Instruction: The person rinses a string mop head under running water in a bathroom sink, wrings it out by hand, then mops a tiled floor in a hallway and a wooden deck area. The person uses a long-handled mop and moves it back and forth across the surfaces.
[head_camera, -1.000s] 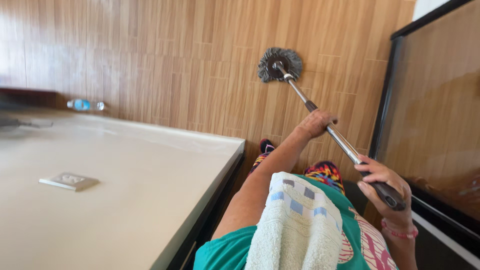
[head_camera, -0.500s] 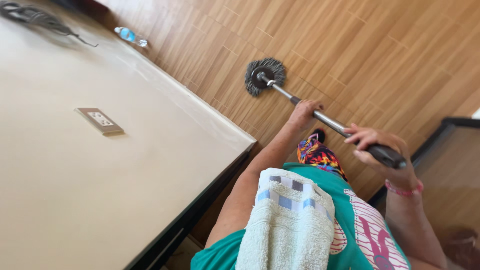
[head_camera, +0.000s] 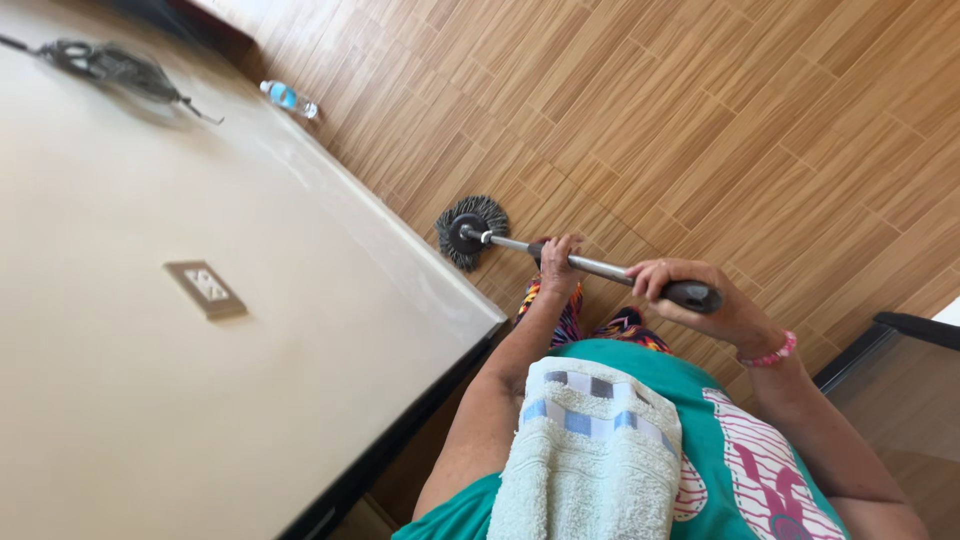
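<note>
Both hands hold a spin mop (head_camera: 560, 255) by its metal pole. The left hand (head_camera: 560, 262) has its grip wrapped round the middle of the shaft, fingers curled over the top of the tube. The right hand (head_camera: 700, 305) has its grip clamped on the dark handle end, just behind the left grip and nearer the body; a pink bead bracelet (head_camera: 770, 353) sits on that wrist. Ahead of the left grip the pole runs down to the round grey mop head (head_camera: 470, 230), which lies flat on the wood-pattern floor (head_camera: 720, 120), touching it close to the edge of the counter (head_camera: 150, 400).

Below both grips, a pale towel (head_camera: 590, 460) with a band of blue and grey squares hangs over the person's teal shirt (head_camera: 720, 430); bright patterned trousers (head_camera: 600, 320) show just under the pole. To the left of the grips the broad cream counter carries a small flat rectangular plate (head_camera: 205, 289) and, far beyond, a dark blurred object with a cord (head_camera: 105, 65). A clear plastic bottle (head_camera: 290, 100) lies on the floor well beyond the mop head. Right of the right grip stands a dark-framed glass panel (head_camera: 900, 400).
</note>
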